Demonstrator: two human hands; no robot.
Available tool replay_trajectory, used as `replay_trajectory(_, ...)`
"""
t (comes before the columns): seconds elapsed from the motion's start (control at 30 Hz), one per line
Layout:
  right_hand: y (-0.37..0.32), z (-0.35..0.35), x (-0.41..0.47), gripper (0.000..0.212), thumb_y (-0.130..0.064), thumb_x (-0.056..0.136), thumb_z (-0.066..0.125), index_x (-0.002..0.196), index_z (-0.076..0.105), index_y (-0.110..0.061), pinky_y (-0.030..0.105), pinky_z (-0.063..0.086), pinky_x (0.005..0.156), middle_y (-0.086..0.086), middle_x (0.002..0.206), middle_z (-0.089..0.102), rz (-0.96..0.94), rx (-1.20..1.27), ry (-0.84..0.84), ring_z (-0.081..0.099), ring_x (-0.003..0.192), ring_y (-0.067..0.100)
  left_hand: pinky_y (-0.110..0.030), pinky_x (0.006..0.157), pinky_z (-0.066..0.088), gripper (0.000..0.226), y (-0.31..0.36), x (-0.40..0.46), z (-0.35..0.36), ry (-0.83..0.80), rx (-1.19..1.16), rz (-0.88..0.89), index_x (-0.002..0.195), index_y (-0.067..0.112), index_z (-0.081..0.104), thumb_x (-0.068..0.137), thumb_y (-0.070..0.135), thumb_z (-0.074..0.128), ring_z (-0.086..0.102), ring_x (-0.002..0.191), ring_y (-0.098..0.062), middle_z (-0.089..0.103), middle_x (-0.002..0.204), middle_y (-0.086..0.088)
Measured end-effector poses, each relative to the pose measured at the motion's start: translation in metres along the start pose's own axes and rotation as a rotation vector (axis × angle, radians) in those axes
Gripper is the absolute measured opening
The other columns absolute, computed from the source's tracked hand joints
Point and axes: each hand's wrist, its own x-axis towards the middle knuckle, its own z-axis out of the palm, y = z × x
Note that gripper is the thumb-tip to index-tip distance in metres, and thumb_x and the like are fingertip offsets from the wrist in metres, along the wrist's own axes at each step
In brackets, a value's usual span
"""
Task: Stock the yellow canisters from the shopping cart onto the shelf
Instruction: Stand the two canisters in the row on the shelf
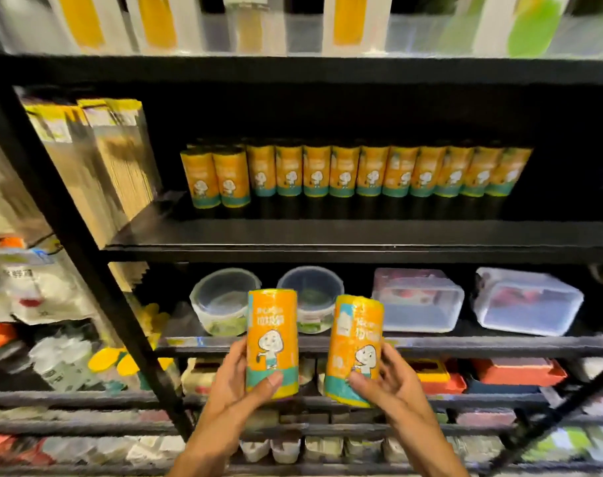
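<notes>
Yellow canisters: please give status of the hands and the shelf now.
Left hand grips one yellow canister; right hand grips second canister. Both upright, below the stocked row. Shelf board bare in front of row; nothing in the way.

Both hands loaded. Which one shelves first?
Probably left. The left hand holds its canister upright, below the two forward canisters at the row's left end. The right hand's canister is tilted.
</notes>
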Motion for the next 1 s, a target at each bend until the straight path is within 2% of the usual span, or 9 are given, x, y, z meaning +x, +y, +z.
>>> replay_trajectory(0.07,-0.025,0.018,0.021,0.093,-0.037,0.043,0.094,0.127,0.054,-0.031,0.018,0.056,0.075,-0.009,0.113,0.074,-0.069,-0.006,-0.016,0.070,0.104,0.010,-0.026,0.085,0.058,0.095,0.020,0.023,-0.006,-0.043,-0.003,0.049,0.134,0.027,0.051,0.050,0.038,0.095,0.066,0.116,-0.020,0.068,0.128,-0.002)
replay_trajectory(0.13,-0.045,0.032,0.042,0.091,-0.037,0.048,0.093,0.129,0.053,-0.029,0.021,0.057,0.077,-0.006,0.114,0.074,-0.133,-0.027,-0.027,0.070,0.106,0.013,-0.026,0.083,0.058,0.096,0.039,0.045,-0.012,-0.039,-0.015,0.080,0.131,0.027,0.054,0.045,0.040,0.097,0.067,0.114,-0.018,0.069,0.125,0.000)
replay_trajectory(0.27,-0.075,0.047,0.085,0.066,-0.014,0.070,0.080,0.130,0.055,-0.022,0.026,0.057,0.081,0.002,0.117,0.072,-0.272,-0.072,-0.027,0.069,0.108,0.019,-0.037,0.092,0.056,0.082,0.077,0.087,-0.017,-0.066,0.013,0.168,0.134,0.025,0.052,0.060,0.036,0.086,0.065,0.117,-0.023,0.069,0.125,-0.003)
replay_trajectory(0.4,-0.095,0.056,0.134,0.076,-0.005,0.069,0.082,0.137,0.047,-0.012,0.030,0.056,0.088,0.009,0.123,0.068,-0.372,-0.173,-0.024,0.067,0.112,0.025,-0.033,0.090,0.058,0.067,0.109,0.126,-0.020,-0.030,0.079,0.282,0.133,0.019,0.050,0.076,0.012,0.084,0.067,0.112,-0.023,0.070,0.121,-0.003)
replay_trajectory(0.5,-0.109,0.064,0.169,0.090,-0.001,0.062,0.090,0.137,0.044,-0.014,0.030,0.057,0.088,0.007,0.124,0.067,-0.418,-0.221,0.006,0.067,0.112,0.021,-0.028,0.086,0.058,0.076,0.129,0.158,-0.022,-0.008,0.136,0.360,0.133,0.022,0.049,0.068,0.008,0.086,0.068,0.111,-0.015,0.070,0.121,0.003)
replay_trajectory(0.63,-0.118,0.070,0.211,0.091,-0.003,0.061,0.090,0.135,0.041,-0.019,0.026,0.058,0.087,0.001,0.124,0.065,-0.409,-0.270,0.038,0.069,0.107,0.010,-0.030,0.089,0.057,0.087,0.139,0.199,-0.026,0.018,0.193,0.355,0.135,0.026,0.043,0.063,0.008,0.088,0.067,0.111,-0.011,0.068,0.124,0.005)
replay_trajectory(0.73,-0.117,0.071,0.238,0.086,0.002,0.065,0.089,0.131,0.039,-0.021,0.019,0.057,0.079,-0.003,0.123,0.063,-0.373,-0.323,0.042,0.068,0.102,0.002,-0.038,0.097,0.054,0.083,0.138,0.225,-0.027,0.003,0.248,0.311,0.130,0.024,0.045,0.063,0.005,0.090,0.067,0.112,-0.013,0.067,0.125,0.001)
replay_trajectory(0.83,-0.115,0.069,0.262,0.082,-0.001,0.066,0.089,0.126,0.037,-0.021,0.014,0.055,0.072,-0.006,0.118,0.061,-0.346,-0.385,0.062,0.067,0.094,-0.006,-0.035,0.094,0.056,0.074,0.135,0.245,-0.025,0.033,0.363,0.301,0.120,0.027,0.048,0.064,0.003,0.090,0.068,0.107,-0.008,0.066,0.122,0.002)
replay_trajectory(1.0,-0.107,0.065,0.289,0.082,-0.010,0.065,0.092,0.126,0.038,-0.020,0.029,0.059,0.086,-0.008,0.116,0.063,-0.311,-0.504,0.078,0.067,0.100,0.002,-0.030,0.094,0.053,0.062,0.129,0.272,-0.032,0.072,0.599,0.287,0.114,0.025,0.050,0.068,0.017,0.091,0.063,0.111,-0.012,0.059,0.121,-0.001)
